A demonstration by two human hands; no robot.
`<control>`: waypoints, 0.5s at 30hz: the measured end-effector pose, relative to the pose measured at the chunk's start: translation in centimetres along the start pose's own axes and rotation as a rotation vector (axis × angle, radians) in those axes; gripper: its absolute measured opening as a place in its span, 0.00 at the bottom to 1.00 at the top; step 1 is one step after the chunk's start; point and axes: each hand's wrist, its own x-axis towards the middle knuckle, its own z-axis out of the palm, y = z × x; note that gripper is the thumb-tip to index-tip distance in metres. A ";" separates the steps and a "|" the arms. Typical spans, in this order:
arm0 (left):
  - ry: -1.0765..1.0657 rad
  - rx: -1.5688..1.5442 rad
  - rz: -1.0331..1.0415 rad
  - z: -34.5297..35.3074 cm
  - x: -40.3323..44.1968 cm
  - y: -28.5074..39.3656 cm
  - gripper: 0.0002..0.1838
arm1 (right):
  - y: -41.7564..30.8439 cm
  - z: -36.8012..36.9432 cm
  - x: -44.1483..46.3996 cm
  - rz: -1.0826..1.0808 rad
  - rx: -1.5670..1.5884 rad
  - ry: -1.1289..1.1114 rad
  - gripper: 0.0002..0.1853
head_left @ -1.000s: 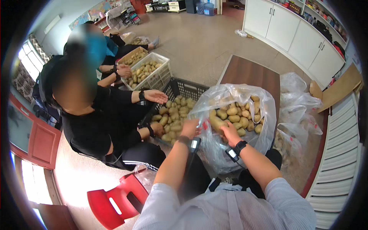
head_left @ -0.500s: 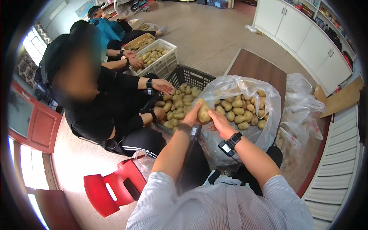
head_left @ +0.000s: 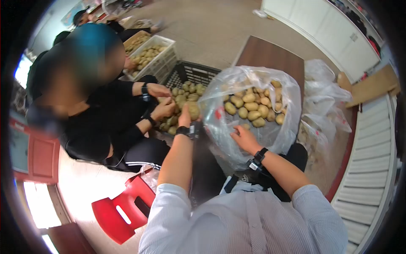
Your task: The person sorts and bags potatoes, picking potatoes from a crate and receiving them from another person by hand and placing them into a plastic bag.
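Yellow-brown skin marks the held potato, gripped by the left hand, whose visible fingers lie together along its near side; the placement of the other fingertips cannot be told. It is located above the near right part of the black crate, close to the left edge of the clear plastic bag. Right hand: empty, fingers partly bent and slightly apart, over the near side of the bag's opening, close to a single potato; whether the fingertips touch the plastic cannot be told. Each wrist carries a dark band with a small device attached, the left band and the right band. Within the bag, loose potatoes are heaped toward the far side, with bare plastic nearer the body. To the left, a co-worker in black sleeves holds two hands close together over the black crate, the upper hand and the lower hand; more potatoes fill much of that crate. Beyond it is a white crate, also containing potatoes. Farther outward: a brown tabletop behind the clear plastic bag, filled plastic bags to its right, a cardboard piece beside these, white cabinets at the far right, and, at lower left, a red chair on the floor
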 end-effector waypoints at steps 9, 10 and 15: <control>0.308 0.054 0.068 1.0 0.5 0.2 0.24 | 1.4 -1.3 -5.6 -0.083 -0.095 0.158 0.25; 0.292 0.305 0.083 1.6 0.1 0.1 0.24 | 1.1 -1.7 -6.1 -0.074 -0.091 0.165 0.25; 0.211 0.816 0.023 3.9 -0.7 -2.1 0.26 | 0.1 -1.7 -7.8 -0.157 -0.387 0.056 0.19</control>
